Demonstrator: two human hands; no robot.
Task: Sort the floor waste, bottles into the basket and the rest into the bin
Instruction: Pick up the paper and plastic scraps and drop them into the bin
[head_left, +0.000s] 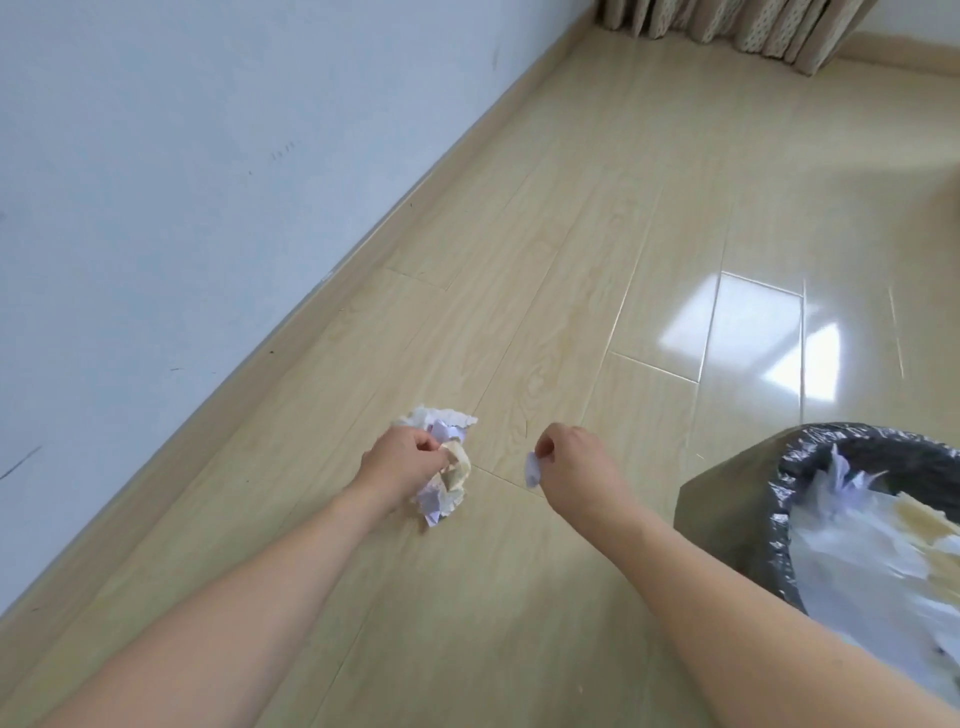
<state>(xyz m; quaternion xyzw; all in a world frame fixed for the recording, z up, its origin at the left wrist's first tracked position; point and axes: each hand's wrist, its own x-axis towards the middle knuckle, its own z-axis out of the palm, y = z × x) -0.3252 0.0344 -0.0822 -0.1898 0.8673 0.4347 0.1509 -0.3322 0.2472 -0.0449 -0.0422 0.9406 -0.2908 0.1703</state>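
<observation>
Pale wood-plank floor (571, 234) below me: my left hand (402, 460) grips a crumpled white-and-tan paper wad (447, 467), my right hand (576, 460) pinches a small white scrap (533, 468), beside the black-lined bin (737, 525) holding papers.

My left hand (402, 460) grips a paper wad (447, 462) above the floor (571, 234); my right hand (574, 460) pinches a scrap (532, 475). The bin (727, 514), lined black, holds paper.
</observation>
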